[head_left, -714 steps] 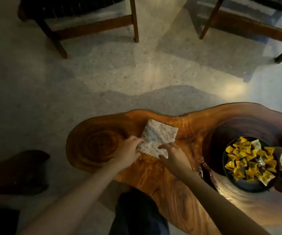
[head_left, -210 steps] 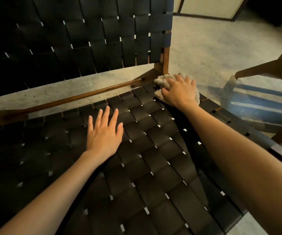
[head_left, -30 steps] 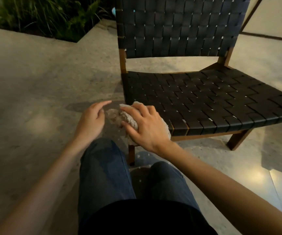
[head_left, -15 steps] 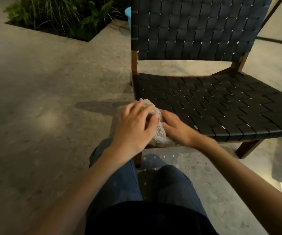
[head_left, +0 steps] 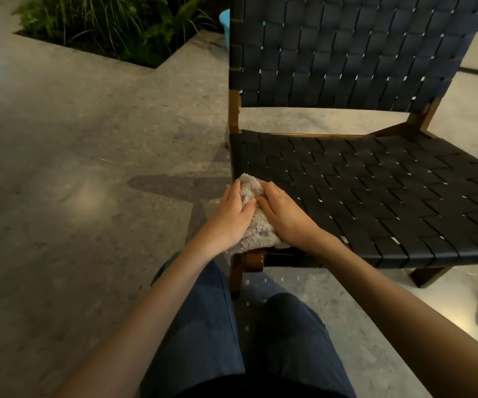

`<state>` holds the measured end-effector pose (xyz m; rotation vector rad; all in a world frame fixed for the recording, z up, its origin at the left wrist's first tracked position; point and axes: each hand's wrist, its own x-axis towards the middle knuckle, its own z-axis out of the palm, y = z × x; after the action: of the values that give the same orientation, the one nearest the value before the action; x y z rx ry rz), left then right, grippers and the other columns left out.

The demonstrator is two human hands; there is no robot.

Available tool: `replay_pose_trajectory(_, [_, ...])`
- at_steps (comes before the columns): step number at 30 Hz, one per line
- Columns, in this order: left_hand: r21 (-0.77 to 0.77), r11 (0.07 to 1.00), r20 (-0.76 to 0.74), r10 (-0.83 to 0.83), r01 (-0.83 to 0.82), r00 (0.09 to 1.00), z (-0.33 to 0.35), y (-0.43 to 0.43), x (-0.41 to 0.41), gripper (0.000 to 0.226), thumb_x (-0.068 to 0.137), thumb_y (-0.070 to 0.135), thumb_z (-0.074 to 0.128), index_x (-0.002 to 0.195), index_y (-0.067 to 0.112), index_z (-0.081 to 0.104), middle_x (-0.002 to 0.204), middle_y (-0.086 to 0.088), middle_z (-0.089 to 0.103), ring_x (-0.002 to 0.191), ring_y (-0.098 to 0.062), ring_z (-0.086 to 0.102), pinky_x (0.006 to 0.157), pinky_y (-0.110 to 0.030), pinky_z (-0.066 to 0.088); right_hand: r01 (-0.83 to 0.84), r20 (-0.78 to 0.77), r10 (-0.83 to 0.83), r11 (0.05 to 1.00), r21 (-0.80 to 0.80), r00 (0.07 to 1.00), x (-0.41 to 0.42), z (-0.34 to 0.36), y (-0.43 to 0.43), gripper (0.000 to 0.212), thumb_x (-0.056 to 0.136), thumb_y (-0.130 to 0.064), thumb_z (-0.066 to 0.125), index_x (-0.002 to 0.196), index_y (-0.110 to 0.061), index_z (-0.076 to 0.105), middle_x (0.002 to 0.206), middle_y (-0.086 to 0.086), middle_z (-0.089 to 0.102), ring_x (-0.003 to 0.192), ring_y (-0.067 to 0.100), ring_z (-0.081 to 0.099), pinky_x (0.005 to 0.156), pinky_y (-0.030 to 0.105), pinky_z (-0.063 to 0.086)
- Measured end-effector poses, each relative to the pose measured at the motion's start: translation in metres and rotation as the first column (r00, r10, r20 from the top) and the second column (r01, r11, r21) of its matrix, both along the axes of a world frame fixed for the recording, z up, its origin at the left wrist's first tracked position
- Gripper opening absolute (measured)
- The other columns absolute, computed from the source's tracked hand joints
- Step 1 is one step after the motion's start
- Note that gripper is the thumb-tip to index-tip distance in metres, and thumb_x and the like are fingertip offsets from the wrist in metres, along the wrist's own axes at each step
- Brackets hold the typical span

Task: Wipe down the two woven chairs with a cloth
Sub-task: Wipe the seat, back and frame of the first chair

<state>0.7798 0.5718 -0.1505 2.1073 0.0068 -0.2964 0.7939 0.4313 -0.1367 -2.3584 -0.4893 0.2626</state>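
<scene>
So the stone floor [head_left: 74, 168] and the woven chair [head_left: 375, 182] fill most of the view, with plants [head_left: 111, 24] off in the back corner. The cloth [head_left: 256, 228] sits bunched on the front-left corner of the chair's seat, right above a wooden leg [head_left: 236, 271]. A second ago only the right hand [head_left: 283, 216] had it. Now the left hand [head_left: 232, 216] has joined in and both grips are clamped on the cloth, squeezing it together. Looks like they're re-bunching it before wiping this seat properly.
</scene>
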Motion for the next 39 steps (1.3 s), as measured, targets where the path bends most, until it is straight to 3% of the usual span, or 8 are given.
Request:
replay_pose_trajectory(12, [0.025, 0.994, -0.007, 0.111, -0.11, 0.994, -0.026, 0.001, 0.139, 0.056, 0.102, 0.026, 0.035, 0.152, 0.013, 0.011, 0.158, -0.011, 0.014, 0.144, -0.024, 0.017, 0.117, -0.044, 0.021, 0.13, -0.002, -0.13, 0.991, 0.007, 0.991, 0.136, -0.041, 0.024, 0.038, 0.103, -0.02, 0.035, 0.138, -0.006, 0.042, 0.138, 0.014, 0.048, 0.134, 0.03, 0.037, 0.111, 0.046, 0.03])
replay_pose_trajectory(20, [0.053, 0.981, 0.011, 0.186, -0.186, 0.982, -0.045, 0.002, 0.226, 0.053, 0.102, 0.02, 0.037, 0.15, 0.009, 0.017, 0.153, -0.011, 0.026, 0.14, -0.024, 0.027, 0.115, -0.033, 0.022, 0.19, 0.021, -0.192, 0.979, 0.076, 0.981, 0.216, -0.064, 0.036, 0.024, 0.102, -0.014, 0.036, 0.115, -0.006, 0.054, 0.117, 0.013, 0.058, 0.114, 0.028, 0.051, 0.103, 0.044, 0.037])
replay_pose_trajectory(25, [0.053, 0.97, 0.013, 0.235, -0.235, 0.972, -0.056, 0.006, 0.263, 0.036, 0.102, 0.018, 0.038, 0.135, 0.004, 0.039, 0.135, -0.012, 0.048, 0.125, -0.025, 0.045, 0.086, -0.017, 0.03, 0.236, 0.071, -0.242, 0.968, 0.086, 0.968, 0.253, -0.079, 0.042, 0.024, 0.101, -0.013, 0.039, 0.112, -0.003, 0.057, 0.114, 0.013, 0.057, 0.107, 0.025, 0.052, 0.087, 0.029, 0.039])
replay_pose_trajectory(28, [0.072, 0.963, 0.014, 0.26, -0.26, 0.965, -0.06, 0.006, 0.278, 0.033, 0.102, 0.02, 0.039, 0.131, 0.004, 0.04, 0.132, -0.013, 0.05, 0.12, -0.025, 0.048, 0.084, -0.019, 0.033, 0.239, 0.095, -0.247, 0.967, 0.082, 0.964, 0.266, -0.084, 0.044, 0.026, 0.1, -0.013, 0.04, 0.116, -0.003, 0.058, 0.117, 0.013, 0.056, 0.109, 0.025, 0.051, 0.084, 0.023, 0.036])
replay_pose_trajectory(32, [0.036, 0.951, -0.002, 0.306, -0.306, 0.952, -0.062, 0.005, 0.28, 0.033, 0.102, 0.021, 0.04, 0.129, 0.004, 0.038, 0.127, -0.014, 0.052, 0.115, -0.025, 0.051, 0.087, -0.028, 0.039, 0.216, 0.09, -0.221, 0.974, 0.062, 0.971, 0.271, -0.083, 0.045, 0.027, 0.1, -0.014, 0.041, 0.12, -0.004, 0.056, 0.122, 0.013, 0.056, 0.112, 0.025, 0.052, 0.091, 0.029, 0.041])
replay_pose_trajectory(36, [-0.023, 0.946, 0.043, 0.324, -0.323, 0.945, -0.056, 0.002, 0.266, 0.028, 0.102, 0.015, 0.039, 0.126, 0.002, 0.045, 0.113, -0.009, 0.054, 0.107, -0.02, 0.054, 0.08, -0.022, 0.04, 0.193, -0.01, -0.193, 0.977, 0.091, 0.981, 0.264, -0.075, 0.041, 0.027, 0.102, -0.016, 0.037, 0.12, -0.005, 0.054, 0.121, 0.015, 0.057, 0.116, 0.031, 0.052, 0.097, 0.042, 0.044])
replay_pose_trajectory(39, [-0.006, 0.958, 0.043, 0.288, -0.288, 0.957, -0.051, 0.001, 0.251, 0.036, 0.101, 0.014, 0.038, 0.135, 0.003, 0.038, 0.13, -0.012, 0.047, 0.12, -0.021, 0.047, 0.093, -0.022, 0.037, 0.163, -0.051, -0.159, 0.982, 0.098, 0.986, 0.248, -0.068, 0.034, 0.035, 0.103, -0.019, 0.035, 0.134, -0.006, 0.047, 0.133, 0.017, 0.053, 0.13, 0.033, 0.044, 0.105, 0.045, 0.039])
